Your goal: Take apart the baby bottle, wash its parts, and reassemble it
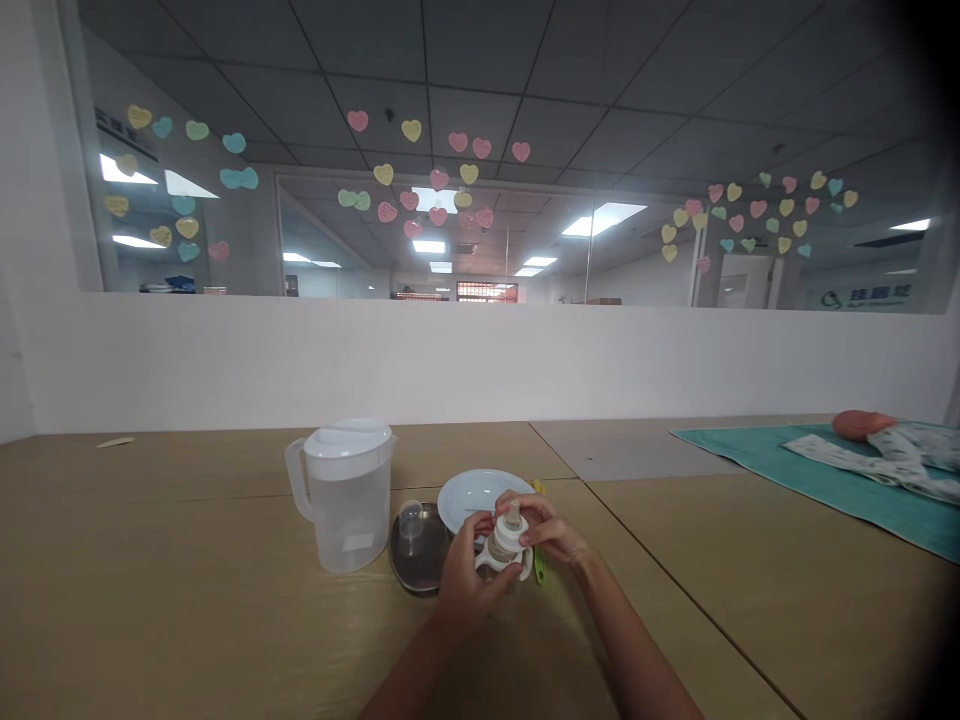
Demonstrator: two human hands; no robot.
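Baby bottle (504, 550): white collar with handles and beige teat, held upright above the table (187, 600), just in front of the white plate (480, 495).

Left hand (465, 580): grip clamped round the bottle's lower body and collar, fingers wrapped from the left.

Right hand (547, 530): grip closed on the top of the bottle at the teat, fingertips pinching it from the right.

Clear bottle cap (410, 522): standing on a round metal tray (416, 570), just left of the plate.

Lidded translucent water pitcher (346, 495): upright, left of the plate beyond the tray, handle facing left.

Green utensil (538, 565): just right of the plate, mostly hidden by the right hand.

Teal mat (825, 470): well right of the plate, carrying a baby doll (885, 440) in patterned clothing.
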